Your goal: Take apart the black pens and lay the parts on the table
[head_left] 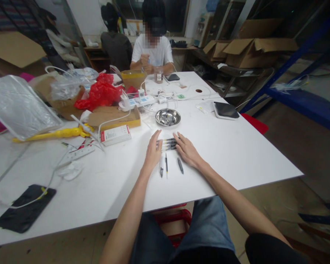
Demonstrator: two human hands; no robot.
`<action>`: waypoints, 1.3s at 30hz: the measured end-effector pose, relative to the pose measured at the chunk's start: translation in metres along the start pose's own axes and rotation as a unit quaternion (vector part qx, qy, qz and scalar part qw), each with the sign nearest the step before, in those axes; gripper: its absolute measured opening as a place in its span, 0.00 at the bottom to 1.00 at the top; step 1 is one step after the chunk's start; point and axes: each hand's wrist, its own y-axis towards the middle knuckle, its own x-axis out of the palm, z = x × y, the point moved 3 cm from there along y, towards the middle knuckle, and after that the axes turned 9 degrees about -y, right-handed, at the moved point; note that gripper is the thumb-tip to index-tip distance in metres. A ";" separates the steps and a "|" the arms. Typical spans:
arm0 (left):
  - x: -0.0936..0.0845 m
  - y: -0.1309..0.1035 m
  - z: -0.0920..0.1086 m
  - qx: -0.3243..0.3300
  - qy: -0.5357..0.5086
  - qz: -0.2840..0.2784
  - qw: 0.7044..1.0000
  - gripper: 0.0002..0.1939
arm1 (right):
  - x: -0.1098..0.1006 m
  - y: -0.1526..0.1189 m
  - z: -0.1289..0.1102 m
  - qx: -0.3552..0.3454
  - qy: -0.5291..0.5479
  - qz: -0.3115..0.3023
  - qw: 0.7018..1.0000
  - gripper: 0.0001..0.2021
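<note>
Nearest on the white table [250, 154], a clear barrel [161, 168], refill [166, 165] and grey pen piece [180, 165] apparently remain unjoined; beyond, left hand [153, 150] and right hand [188, 150] flank pens [170, 144] seemingly already lined up, grip unclear to me. Farther, a steel dish [158, 117] holds small parts [169, 119].

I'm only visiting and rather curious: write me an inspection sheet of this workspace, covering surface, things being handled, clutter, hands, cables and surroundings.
Surface: white tabletop, with a hole toward the far side.
Job's things: row of pens between the hands; clear barrel, refill and dark pen part nearer the person; metal dish with small contents beyond.
Clutter: red plastic bag and white-and-red box, among others, left.
Hands: left hand at the row's left end, right hand at its right; fingers extended.
Cables: white cable across a black device; others around a power strip.
Surroundings: person in white opposite; cardboard boxes and blue frame right.
</note>
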 end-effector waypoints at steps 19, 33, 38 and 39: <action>-0.047 -0.008 0.001 -0.051 0.069 -0.074 0.994 0.32 | -0.004 0.005 0.000 -0.028 0.055 0.037 0.997 0.22; -0.034 -0.009 -0.005 0.017 0.112 -0.085 0.990 0.19 | -0.012 0.007 0.000 -0.025 0.007 0.046 0.999 0.23; -0.038 -0.023 0.013 0.061 0.178 0.008 0.982 0.17 | -0.015 0.004 0.002 -0.030 0.058 0.101 0.993 0.21; -0.041 -0.028 0.019 0.076 0.175 0.039 0.981 0.16 | -0.017 0.003 0.002 -0.031 0.069 0.120 0.990 0.18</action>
